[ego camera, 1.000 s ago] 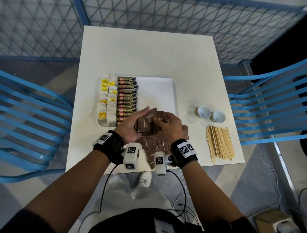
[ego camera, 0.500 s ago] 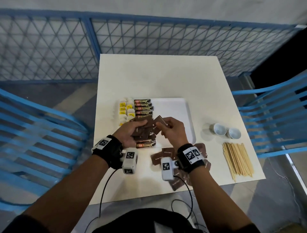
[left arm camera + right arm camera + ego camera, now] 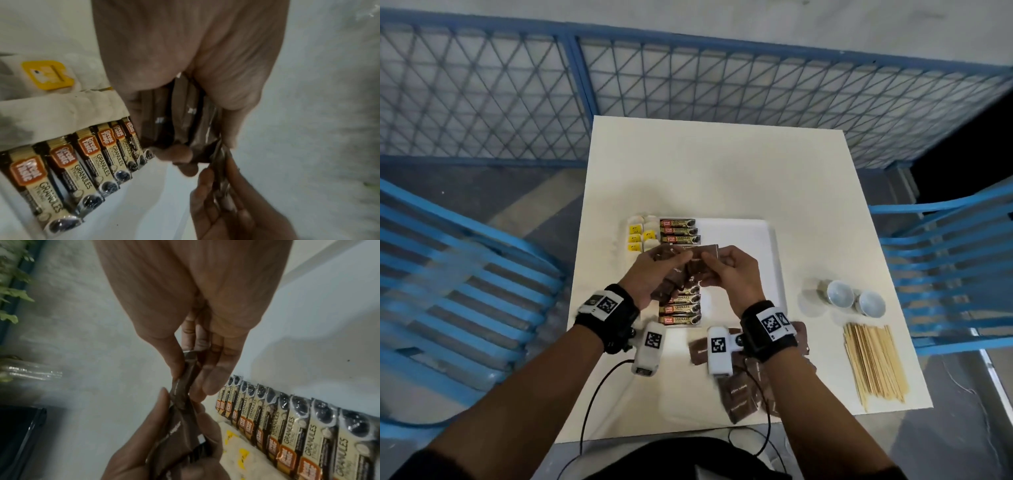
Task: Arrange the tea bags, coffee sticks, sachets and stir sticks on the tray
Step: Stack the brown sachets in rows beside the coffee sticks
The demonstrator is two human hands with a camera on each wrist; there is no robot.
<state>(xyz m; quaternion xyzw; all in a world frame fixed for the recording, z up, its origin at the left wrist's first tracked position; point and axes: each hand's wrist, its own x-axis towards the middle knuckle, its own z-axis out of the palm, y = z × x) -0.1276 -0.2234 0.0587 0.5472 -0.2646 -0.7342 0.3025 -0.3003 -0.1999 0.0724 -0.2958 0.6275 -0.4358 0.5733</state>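
Note:
Above the white tray [image 3: 750, 240], my left hand [image 3: 654, 274] grips a fanned stack of brown sachets [image 3: 681, 270]. My right hand [image 3: 726, 270] pinches one brown sachet [image 3: 707, 251] at the top of that stack between thumb and fingers. The left wrist view shows the stack [image 3: 179, 113] held in the left hand [image 3: 185, 97], and the right wrist view shows the pinched sachet [image 3: 187, 378]. Rows of tea bags [image 3: 642, 236] and coffee sticks [image 3: 678, 229] fill the tray's left side. More brown sachets [image 3: 739, 397] lie loose on the table under my right wrist. Wooden stir sticks [image 3: 873, 366] lie at the right.
Two small white cups [image 3: 854, 299] stand right of the tray. The white table [image 3: 722, 171] is flanked by blue slatted chairs [image 3: 448, 274] on both sides. A blue mesh fence [image 3: 688, 85] runs behind it. Cables hang from my wrists at the near edge.
Both hands have lifted from the loose sachet pile at the table's front to above the tray, carrying a stack of brown sachets. The head view has tilted up.

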